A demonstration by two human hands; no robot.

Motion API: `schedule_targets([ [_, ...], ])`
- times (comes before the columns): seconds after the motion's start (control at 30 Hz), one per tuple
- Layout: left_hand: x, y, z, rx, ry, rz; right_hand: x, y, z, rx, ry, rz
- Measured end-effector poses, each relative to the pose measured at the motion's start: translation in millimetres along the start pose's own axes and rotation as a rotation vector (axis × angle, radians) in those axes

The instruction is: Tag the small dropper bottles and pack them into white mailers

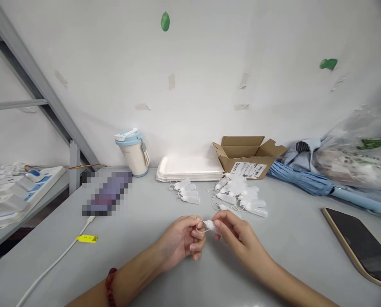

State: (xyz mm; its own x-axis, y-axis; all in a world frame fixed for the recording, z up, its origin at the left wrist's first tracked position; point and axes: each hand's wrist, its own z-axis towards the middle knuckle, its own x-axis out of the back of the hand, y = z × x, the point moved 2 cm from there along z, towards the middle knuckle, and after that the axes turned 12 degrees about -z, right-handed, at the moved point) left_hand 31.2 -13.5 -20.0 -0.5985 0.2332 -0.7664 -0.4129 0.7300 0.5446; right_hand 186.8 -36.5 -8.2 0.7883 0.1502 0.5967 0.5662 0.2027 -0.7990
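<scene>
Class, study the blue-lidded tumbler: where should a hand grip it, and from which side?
Take the tumbler around its pale body, below the blue lid, probably from the near left: it stands upright, the body is rounded, and a strap hangs down its right side.

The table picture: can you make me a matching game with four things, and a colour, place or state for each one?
Things:
1. Cup
2. Small white tube
3. Umbrella
4. Cardboard box

Clues:
A. Blue and folded up
B. Brown and open
C. Held in the right hand
D. Cream with a blue lid

Pairs: 1-D, 2-C, 3-A, 4-B
</scene>
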Motion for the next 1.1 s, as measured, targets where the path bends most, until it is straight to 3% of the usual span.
schedule_targets([
  [0.47,-2.7,-1,-3,0.049,-0.123,-0.033,-5,4,-5,0.081,0.056,-0.016],
  [0.8,1.0,-3,0,0.027,-0.111,-0.024,-8,2,-7,0.172,0.112,-0.112],
  [0.93,2.2,-4,2,-0.014,-0.072,0.015,-7,2,-6,0.186,0.113,-0.14],
  [1.1,7.1,4,4,-0.195,0.063,0.178,3,3,-1,0.152,0.146,-0.167],
])
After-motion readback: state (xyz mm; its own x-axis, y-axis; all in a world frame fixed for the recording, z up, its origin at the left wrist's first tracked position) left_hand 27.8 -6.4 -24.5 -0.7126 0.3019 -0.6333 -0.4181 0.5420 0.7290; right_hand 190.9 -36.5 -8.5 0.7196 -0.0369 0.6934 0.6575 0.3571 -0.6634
